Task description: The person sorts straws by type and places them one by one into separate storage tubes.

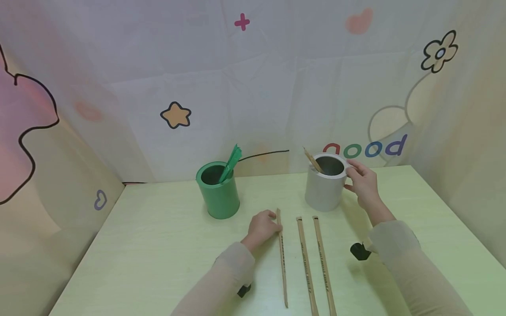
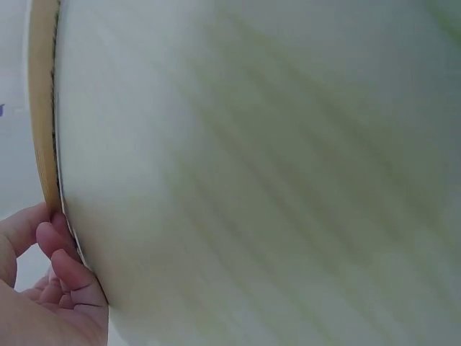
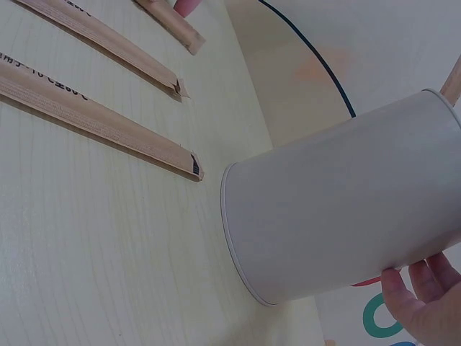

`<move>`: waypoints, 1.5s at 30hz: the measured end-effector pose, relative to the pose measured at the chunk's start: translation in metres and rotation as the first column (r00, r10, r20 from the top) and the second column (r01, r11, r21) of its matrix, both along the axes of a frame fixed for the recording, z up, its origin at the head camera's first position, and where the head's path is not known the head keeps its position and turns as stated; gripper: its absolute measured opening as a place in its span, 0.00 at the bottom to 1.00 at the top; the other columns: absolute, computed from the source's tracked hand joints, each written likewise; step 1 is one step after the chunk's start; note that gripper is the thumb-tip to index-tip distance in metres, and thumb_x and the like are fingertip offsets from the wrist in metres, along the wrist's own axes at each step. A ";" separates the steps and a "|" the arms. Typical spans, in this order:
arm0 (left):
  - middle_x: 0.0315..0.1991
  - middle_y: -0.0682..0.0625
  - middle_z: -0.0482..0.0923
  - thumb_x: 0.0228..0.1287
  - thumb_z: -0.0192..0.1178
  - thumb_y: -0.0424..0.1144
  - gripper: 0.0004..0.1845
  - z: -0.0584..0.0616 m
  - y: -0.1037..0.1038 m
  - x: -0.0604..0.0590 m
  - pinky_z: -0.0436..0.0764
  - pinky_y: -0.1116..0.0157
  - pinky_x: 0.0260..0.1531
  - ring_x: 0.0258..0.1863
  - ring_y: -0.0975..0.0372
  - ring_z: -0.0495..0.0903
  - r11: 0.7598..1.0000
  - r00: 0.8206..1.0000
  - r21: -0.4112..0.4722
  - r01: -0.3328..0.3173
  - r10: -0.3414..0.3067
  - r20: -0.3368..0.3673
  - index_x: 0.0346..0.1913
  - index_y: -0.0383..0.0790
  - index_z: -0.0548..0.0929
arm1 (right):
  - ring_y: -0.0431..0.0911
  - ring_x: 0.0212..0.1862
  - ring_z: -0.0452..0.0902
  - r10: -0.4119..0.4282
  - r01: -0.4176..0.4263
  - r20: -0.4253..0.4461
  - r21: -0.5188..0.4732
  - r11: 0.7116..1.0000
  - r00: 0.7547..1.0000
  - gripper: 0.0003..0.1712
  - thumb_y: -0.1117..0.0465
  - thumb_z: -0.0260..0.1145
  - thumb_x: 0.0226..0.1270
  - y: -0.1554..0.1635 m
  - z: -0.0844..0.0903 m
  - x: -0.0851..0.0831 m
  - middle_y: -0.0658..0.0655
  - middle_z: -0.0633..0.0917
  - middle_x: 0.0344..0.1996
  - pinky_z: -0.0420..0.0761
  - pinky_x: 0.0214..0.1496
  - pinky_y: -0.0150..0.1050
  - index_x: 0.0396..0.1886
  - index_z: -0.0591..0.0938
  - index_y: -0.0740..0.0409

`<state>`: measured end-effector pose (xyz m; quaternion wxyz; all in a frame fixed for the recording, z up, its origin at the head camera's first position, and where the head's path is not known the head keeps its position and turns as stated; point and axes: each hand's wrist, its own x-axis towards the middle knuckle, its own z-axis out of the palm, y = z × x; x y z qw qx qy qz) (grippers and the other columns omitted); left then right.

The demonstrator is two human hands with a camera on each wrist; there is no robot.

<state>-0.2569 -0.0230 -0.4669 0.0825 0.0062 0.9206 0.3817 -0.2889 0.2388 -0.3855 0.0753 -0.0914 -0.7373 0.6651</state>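
Observation:
Three brown paper-wrapped chopstick pairs lie side by side on the pale table. My left hand curls its fingers round the top of the leftmost pair, also seen in the left wrist view as a tan strip above my fingertips. The middle pair and right pair lie untouched. My right hand rests its fingers on the rim and side of a white cup, which holds one wrapped pair. The cup fills the right wrist view.
A green cup with a green wrapped stick stands at the back left of centre. Patterned cloth walls enclose the table on three sides. A black cable runs along the back edge.

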 end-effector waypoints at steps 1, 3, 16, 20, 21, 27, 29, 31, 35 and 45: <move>0.35 0.50 0.81 0.45 0.66 0.40 0.17 0.000 0.000 -0.001 0.75 0.65 0.37 0.34 0.62 0.77 1.000 1.000 0.011 -0.009 0.009 0.006 0.41 0.40 0.79 | 0.33 0.40 0.68 0.001 -0.001 -0.002 0.001 1.000 1.000 0.27 0.58 0.48 0.64 0.000 0.000 0.000 0.42 0.74 0.37 0.74 0.44 0.42 0.64 0.62 0.57; 0.36 0.50 0.81 0.45 0.66 0.39 0.15 0.000 -0.001 -0.002 0.75 0.65 0.38 0.35 0.61 0.76 0.998 0.999 0.050 -0.027 0.026 0.027 0.38 0.40 0.80 | 0.33 0.40 0.68 0.001 -0.001 -0.003 0.004 1.000 1.000 0.28 0.58 0.48 0.64 0.000 0.000 0.000 0.43 0.74 0.38 0.73 0.45 0.42 0.64 0.62 0.57; 0.20 0.53 0.74 0.52 0.61 0.36 0.07 0.009 -0.007 -0.005 0.70 0.74 0.21 0.21 0.66 0.71 0.945 0.981 0.312 -0.095 0.036 0.188 0.32 0.35 0.82 | 0.32 0.39 0.68 0.003 -0.003 -0.001 0.004 1.000 1.000 0.27 0.58 0.48 0.64 0.000 0.000 -0.002 0.43 0.74 0.37 0.72 0.46 0.45 0.64 0.62 0.57; 0.16 0.54 0.70 0.53 0.59 0.35 0.07 0.012 -0.009 -0.007 0.68 0.74 0.18 0.17 0.66 0.68 0.931 0.975 0.347 -0.115 0.039 0.218 0.31 0.34 0.81 | 0.32 0.40 0.68 0.006 -0.006 -0.007 0.005 1.000 1.000 0.27 0.58 0.48 0.64 0.000 0.000 -0.002 0.43 0.74 0.37 0.72 0.45 0.45 0.64 0.62 0.57; 0.16 0.54 0.70 0.53 0.59 0.35 0.07 0.013 -0.009 -0.007 0.68 0.74 0.18 0.17 0.66 0.68 0.927 0.973 0.355 -0.120 0.039 0.227 0.31 0.34 0.81 | 0.32 0.40 0.68 0.007 -0.007 -0.008 0.005 1.000 1.000 0.27 0.58 0.48 0.64 0.000 0.001 -0.002 0.43 0.74 0.37 0.72 0.45 0.45 0.64 0.62 0.57; 0.21 0.54 0.71 0.55 0.57 0.34 0.07 0.020 -0.011 -0.007 0.69 0.74 0.20 0.20 0.66 0.69 0.895 0.955 0.423 -0.143 0.012 0.298 0.33 0.34 0.79 | 0.32 0.39 0.69 0.007 -0.007 -0.009 0.004 1.000 1.000 0.27 0.57 0.48 0.64 0.000 0.001 -0.002 0.44 0.74 0.38 0.71 0.47 0.48 0.64 0.62 0.57; 0.23 0.53 0.71 0.56 0.55 0.34 0.07 0.024 -0.013 -0.006 0.70 0.73 0.21 0.22 0.65 0.70 0.880 0.949 0.454 -0.141 -0.011 0.316 0.35 0.33 0.79 | 0.32 0.39 0.69 0.005 -0.005 -0.007 0.009 1.000 1.000 0.27 0.58 0.48 0.64 0.000 0.001 -0.002 0.43 0.75 0.38 0.71 0.47 0.47 0.64 0.62 0.57; 0.24 0.53 0.72 0.57 0.53 0.34 0.08 0.029 -0.014 -0.005 0.70 0.73 0.22 0.23 0.65 0.70 0.872 0.948 0.472 -0.130 -0.031 0.318 0.37 0.33 0.78 | 0.32 0.39 0.69 0.004 -0.004 -0.007 0.014 1.000 1.000 0.27 0.58 0.48 0.64 0.000 0.000 -0.002 0.43 0.75 0.38 0.72 0.46 0.46 0.64 0.62 0.57; 0.28 0.51 0.77 0.59 0.51 0.35 0.08 0.041 -0.016 -0.003 0.70 0.73 0.23 0.23 0.65 0.70 0.861 0.950 0.498 -0.105 -0.062 0.307 0.37 0.33 0.76 | 0.32 0.39 0.68 0.003 -0.003 -0.004 0.019 1.000 1.000 0.27 0.58 0.48 0.64 0.000 0.001 -0.001 0.42 0.75 0.37 0.75 0.43 0.42 0.64 0.63 0.57; 0.39 0.47 0.82 0.63 0.48 0.38 0.07 0.068 -0.016 0.000 0.69 0.72 0.24 0.25 0.63 0.68 0.840 0.974 0.543 -0.008 -0.118 0.195 0.34 0.37 0.73 | 0.33 0.40 0.68 -0.003 0.003 0.006 0.014 1.000 1.000 0.27 0.58 0.48 0.64 -0.001 0.001 -0.001 0.41 0.74 0.36 0.72 0.46 0.46 0.64 0.63 0.57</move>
